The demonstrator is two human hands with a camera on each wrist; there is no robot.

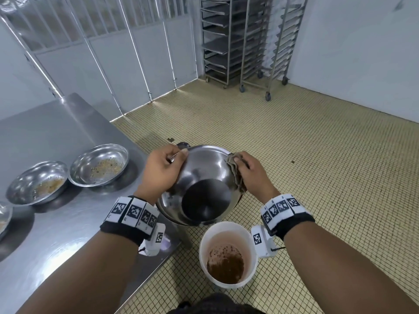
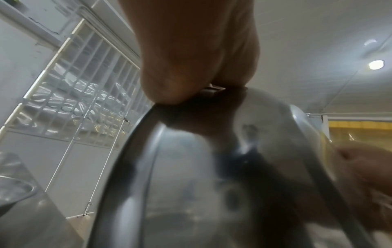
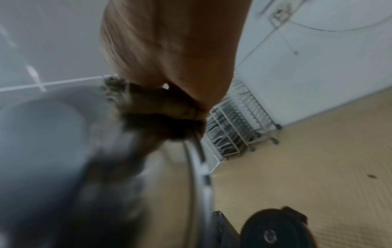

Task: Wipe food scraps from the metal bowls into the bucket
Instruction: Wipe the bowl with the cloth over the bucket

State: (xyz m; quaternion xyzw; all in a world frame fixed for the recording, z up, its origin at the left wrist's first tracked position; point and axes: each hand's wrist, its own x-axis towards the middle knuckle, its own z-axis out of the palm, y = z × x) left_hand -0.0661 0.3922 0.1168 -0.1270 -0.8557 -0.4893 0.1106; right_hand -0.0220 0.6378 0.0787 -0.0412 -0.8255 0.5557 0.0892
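A large metal bowl (image 1: 201, 182) is held tilted in the air above a white bucket (image 1: 227, 252) that stands on the floor with brown scraps in its bottom. My left hand (image 1: 162, 171) grips the bowl's left rim (image 2: 148, 127), thumb over the edge. My right hand (image 1: 248, 173) presses a crumpled brownish cloth (image 1: 235, 173) against the bowl's right rim; the right wrist view shows the cloth (image 3: 152, 107) bunched under the fingers, blurred. Two dirty metal bowls (image 1: 98, 165) (image 1: 37, 182) sit on the steel table.
The steel table (image 1: 56, 223) runs along the left, with a third bowl's edge (image 1: 4, 217) at its far left. Wheeled tray racks (image 1: 244, 41) stand at the back wall. Tiled floor (image 1: 317, 166) spreads to the right of the bucket.
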